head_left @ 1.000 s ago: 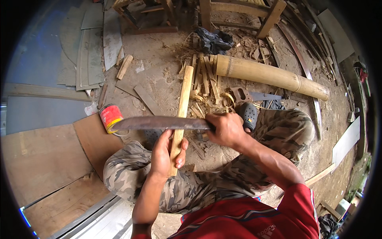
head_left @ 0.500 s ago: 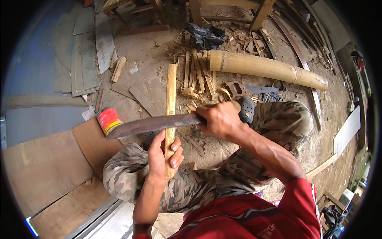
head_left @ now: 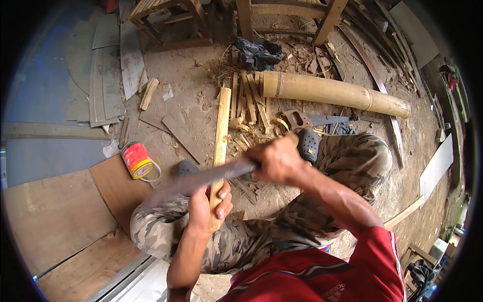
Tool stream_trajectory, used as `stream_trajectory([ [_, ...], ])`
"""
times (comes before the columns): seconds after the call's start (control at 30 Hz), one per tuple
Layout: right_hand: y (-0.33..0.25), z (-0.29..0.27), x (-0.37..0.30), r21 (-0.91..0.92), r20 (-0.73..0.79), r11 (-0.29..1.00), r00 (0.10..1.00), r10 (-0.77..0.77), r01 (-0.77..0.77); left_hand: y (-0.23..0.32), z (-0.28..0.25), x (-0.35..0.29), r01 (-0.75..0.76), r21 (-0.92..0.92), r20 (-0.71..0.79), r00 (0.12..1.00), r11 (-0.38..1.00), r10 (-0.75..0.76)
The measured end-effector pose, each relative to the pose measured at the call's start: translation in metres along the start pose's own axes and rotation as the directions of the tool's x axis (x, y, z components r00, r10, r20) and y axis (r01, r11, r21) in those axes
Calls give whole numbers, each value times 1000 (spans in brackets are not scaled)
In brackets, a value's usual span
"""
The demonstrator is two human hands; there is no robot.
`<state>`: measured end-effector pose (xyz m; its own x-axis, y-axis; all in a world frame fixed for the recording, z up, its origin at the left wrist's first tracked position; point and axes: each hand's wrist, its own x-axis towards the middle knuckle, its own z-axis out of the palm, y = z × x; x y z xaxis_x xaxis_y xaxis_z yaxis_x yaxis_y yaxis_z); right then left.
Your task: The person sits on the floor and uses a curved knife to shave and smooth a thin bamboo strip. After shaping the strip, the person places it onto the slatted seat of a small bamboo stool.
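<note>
My left hand (head_left: 210, 207) is closed around the lower end of a bamboo strip (head_left: 221, 131), which stands almost upright in the view with its top leaning slightly right. In my right hand (head_left: 280, 158) is the handle of a machete (head_left: 196, 179), my fingers wrapped round it. The dark, broad blade crosses over the strip just above my left fingers and points to the lower left, its tip blurred by motion. Whether the edge bites into the strip I cannot tell. My left thumb is partly hidden by the blade.
Beyond the strip lie several cut bamboo pieces (head_left: 251, 100), a thick bamboo pole (head_left: 322, 91) and a handsaw (head_left: 312, 120). A red can (head_left: 138, 161) stands on the left. Wooden furniture legs (head_left: 329, 25) and a black plastic bag (head_left: 257, 53) are at the far side.
The machete's blade has swung down toward me, its tip dropping from beside the can to over my left knee. The bamboo strip's top has tilted a little to the right.
</note>
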<state>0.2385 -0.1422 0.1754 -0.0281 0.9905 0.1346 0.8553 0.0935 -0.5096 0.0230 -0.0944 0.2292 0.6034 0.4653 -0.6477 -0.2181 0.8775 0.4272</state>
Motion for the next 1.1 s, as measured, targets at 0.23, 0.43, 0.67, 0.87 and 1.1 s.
stream_trajectory([
  [0.23, -3, -16, 6, -13, 132, 999, 990, 50, -49, -3, -10, 2, -11, 100, -58, 998, 995, 17],
  [0.43, 70, -18, 24, -71, -177, 963, 953, 246, -262, 2, -2, -6, -4, 99, 55, 998, 995, -1],
  [0.67, 54, -11, 6, -191, -134, 969, 982, 129, -154, 2, -1, -17, -3, 294, 61, 998, 956, -16],
  [0.87, 56, 0, 2, -150, -122, 953, 961, 248, -264, -4, -3, -11, -107, 383, -20, 992, 917, 124],
  [1.1, 57, -1, 20, -12, -179, 924, 910, 373, -381, -7, 7, -11, -136, 644, -67, 970, 753, 233],
])
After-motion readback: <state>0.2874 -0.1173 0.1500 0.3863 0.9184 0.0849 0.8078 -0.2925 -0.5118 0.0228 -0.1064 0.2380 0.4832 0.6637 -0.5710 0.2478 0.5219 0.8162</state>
